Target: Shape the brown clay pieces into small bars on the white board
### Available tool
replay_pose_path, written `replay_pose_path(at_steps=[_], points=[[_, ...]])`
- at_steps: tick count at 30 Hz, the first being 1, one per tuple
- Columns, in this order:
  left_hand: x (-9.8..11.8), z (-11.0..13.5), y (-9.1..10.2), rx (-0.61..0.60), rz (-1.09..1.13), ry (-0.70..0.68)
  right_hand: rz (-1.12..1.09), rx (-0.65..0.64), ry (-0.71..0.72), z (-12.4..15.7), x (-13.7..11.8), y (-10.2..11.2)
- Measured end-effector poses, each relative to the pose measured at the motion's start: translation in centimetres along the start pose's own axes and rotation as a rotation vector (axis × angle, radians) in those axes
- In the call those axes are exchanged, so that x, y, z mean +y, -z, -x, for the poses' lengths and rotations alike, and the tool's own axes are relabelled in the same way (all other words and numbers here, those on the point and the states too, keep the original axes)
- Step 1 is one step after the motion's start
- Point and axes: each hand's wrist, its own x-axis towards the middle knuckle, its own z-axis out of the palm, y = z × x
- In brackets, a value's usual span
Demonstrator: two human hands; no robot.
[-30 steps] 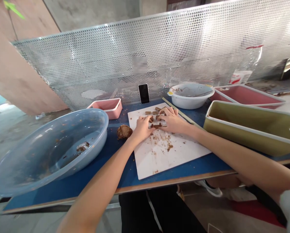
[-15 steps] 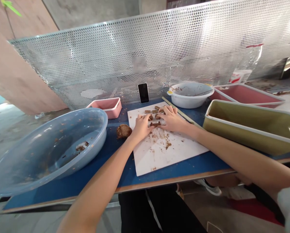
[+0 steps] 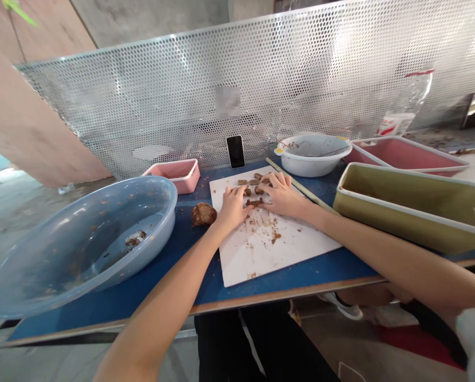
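Note:
Both hands rest on a white board (image 3: 277, 249) lying on the blue table (image 3: 150, 286). My left hand (image 3: 232, 207) and my right hand (image 3: 282, 194) sit side by side, fingers curled down onto a small brown clay piece (image 3: 255, 202) between them. Several more brown clay pieces (image 3: 248, 182) lie in a row just beyond the fingers. Brown crumbs and smears (image 3: 270, 231) mark the board nearer to me. A brown clay lump (image 3: 204, 214) sits on the table left of the board.
A large blue basin (image 3: 78, 239) stands at the left, a pink tray (image 3: 174, 174) behind it. A phone (image 3: 236, 151) leans on the perforated metal screen (image 3: 237, 90). A white bowl (image 3: 313, 155), a long stick (image 3: 301, 187), an olive bin (image 3: 412, 204) and a pink bin (image 3: 404, 154) fill the right.
Both hands stay pressed on the small clay piece with only slight finger shifts. The camera view has moved a little.

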Motion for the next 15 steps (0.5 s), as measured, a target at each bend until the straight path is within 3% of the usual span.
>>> replay_pose_path(at_steps=[15], points=[[0.74, -0.08, 0.47, 0.026, -0.098, -0.006, 0.034, 0.041, -0.025, -0.19, -0.35, -0.20]])
